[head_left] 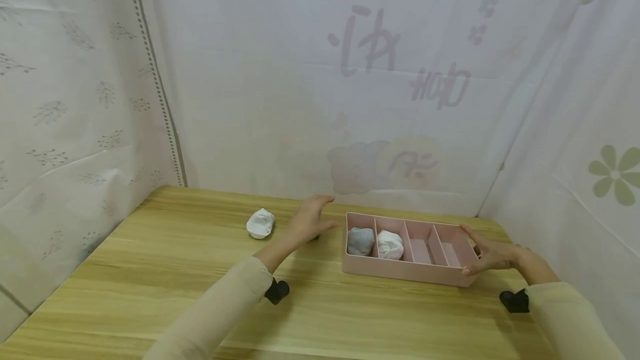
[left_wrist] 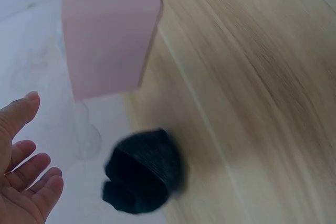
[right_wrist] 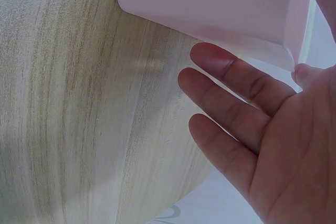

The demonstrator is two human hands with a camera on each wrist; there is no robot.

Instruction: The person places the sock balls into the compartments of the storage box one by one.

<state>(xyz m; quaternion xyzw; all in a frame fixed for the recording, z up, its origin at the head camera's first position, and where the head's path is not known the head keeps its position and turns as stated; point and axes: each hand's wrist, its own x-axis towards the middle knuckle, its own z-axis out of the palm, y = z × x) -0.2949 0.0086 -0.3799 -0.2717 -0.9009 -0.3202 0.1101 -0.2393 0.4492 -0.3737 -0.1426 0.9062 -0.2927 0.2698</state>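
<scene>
Pink, one box (head_left: 410,273) with four compartments holds one grey bundle (head_left: 360,241) in its leftmost and one white bundle (head_left: 390,245) in the next, while the right hand (head_left: 492,254) grips its right end between thumb and finger. The left hand (head_left: 307,220), thumb spread from its fingers, hovers near one dark bundle (left_wrist: 144,174), between the box and a second white bundle (head_left: 260,223). One wood-grain table (head_left: 125,271) stands amid pale printed cloth (head_left: 260,71).

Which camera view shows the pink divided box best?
The head view: it shows the pink box nearly whole, all four compartments visible, the right hand covering part of one end. Each wrist view catches only a cropped portion.
</scene>
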